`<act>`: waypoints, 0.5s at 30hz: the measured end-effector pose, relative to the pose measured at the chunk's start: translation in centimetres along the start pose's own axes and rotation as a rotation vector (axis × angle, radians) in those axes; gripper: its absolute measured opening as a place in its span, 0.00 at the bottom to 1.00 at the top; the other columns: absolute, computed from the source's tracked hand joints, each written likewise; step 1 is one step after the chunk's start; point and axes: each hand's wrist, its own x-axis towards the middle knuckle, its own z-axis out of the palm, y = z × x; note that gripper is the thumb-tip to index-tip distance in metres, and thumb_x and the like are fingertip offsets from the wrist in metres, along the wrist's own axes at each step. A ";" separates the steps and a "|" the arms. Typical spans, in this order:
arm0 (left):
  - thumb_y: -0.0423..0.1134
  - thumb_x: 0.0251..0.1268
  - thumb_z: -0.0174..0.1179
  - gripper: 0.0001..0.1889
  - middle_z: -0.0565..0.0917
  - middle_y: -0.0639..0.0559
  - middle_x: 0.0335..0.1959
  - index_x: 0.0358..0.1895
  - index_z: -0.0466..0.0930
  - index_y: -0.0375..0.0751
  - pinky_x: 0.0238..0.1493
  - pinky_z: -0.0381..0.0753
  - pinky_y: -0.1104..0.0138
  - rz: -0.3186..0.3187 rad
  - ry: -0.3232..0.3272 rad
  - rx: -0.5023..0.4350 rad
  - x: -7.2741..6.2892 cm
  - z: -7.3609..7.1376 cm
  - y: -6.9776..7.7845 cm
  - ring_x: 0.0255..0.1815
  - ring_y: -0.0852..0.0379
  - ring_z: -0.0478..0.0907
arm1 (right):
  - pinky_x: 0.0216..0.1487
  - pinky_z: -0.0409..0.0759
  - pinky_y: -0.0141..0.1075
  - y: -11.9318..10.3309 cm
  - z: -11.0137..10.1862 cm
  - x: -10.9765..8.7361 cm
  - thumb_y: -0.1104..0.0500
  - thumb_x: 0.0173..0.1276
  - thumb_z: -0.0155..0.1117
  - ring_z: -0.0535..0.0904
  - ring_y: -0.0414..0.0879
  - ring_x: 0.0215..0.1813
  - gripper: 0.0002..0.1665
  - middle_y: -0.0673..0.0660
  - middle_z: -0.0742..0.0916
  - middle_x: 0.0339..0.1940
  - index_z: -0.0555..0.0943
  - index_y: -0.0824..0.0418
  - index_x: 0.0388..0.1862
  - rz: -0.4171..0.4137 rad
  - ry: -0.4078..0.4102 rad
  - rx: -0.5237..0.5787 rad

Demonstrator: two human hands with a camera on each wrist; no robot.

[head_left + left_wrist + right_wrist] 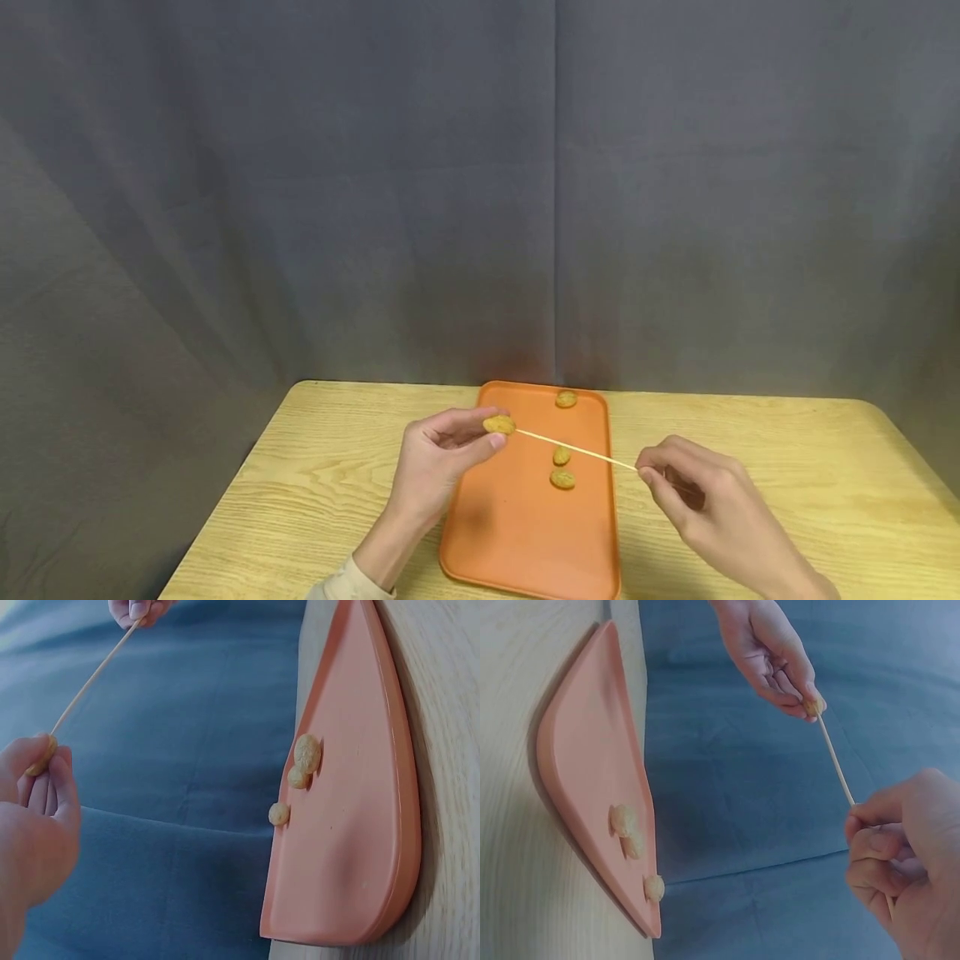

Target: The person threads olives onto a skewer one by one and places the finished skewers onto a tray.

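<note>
My left hand (437,460) pinches a small golden-brown ball-like piece of food (498,425) between thumb and fingers, above the orange tray (517,533). A thin wooden skewer (573,447) runs from that piece to my right hand (712,500), which grips it between thumb and curled fingers. The skewer's tip meets the piece; how deep it goes in is hidden. In the right wrist view, the skewer's back end (890,906) shows below the curled fingers. Lying on the tray are three similar pieces, one near the far edge (566,399) and two close together (562,479) nearer the middle.
The tray lies lengthwise on a light wood-grain table (337,467). Behind the table hangs a grey-blue curtain (420,208), which also covers the left side.
</note>
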 end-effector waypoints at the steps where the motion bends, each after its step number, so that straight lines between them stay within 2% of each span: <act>1: 0.30 0.53 0.74 0.20 0.89 0.46 0.49 0.51 0.84 0.29 0.52 0.88 0.59 -0.002 -0.005 0.004 0.0 0.0 0.0 0.48 0.54 0.88 | 0.24 0.68 0.15 0.0 -0.1 0.0 0.76 0.60 0.68 0.68 0.27 0.25 0.24 0.36 0.80 0.32 0.80 0.45 0.38 -0.001 0.000 0.001; 10: 0.31 0.54 0.74 0.19 0.90 0.47 0.48 0.51 0.84 0.29 0.51 0.88 0.60 -0.015 -0.039 0.020 -0.2 0.2 -0.3 0.47 0.53 0.88 | 0.24 0.68 0.15 0.0 -0.5 -0.2 0.76 0.60 0.68 0.69 0.27 0.26 0.25 0.35 0.79 0.32 0.80 0.43 0.38 -0.013 -0.008 0.017; 15: 0.32 0.54 0.74 0.19 0.90 0.47 0.48 0.51 0.85 0.32 0.52 0.88 0.59 -0.042 -0.029 0.021 -0.3 0.2 -0.5 0.47 0.53 0.88 | 0.24 0.67 0.15 0.0 -0.3 -0.3 0.75 0.61 0.68 0.67 0.27 0.25 0.24 0.35 0.79 0.31 0.79 0.43 0.37 -0.016 -0.024 0.014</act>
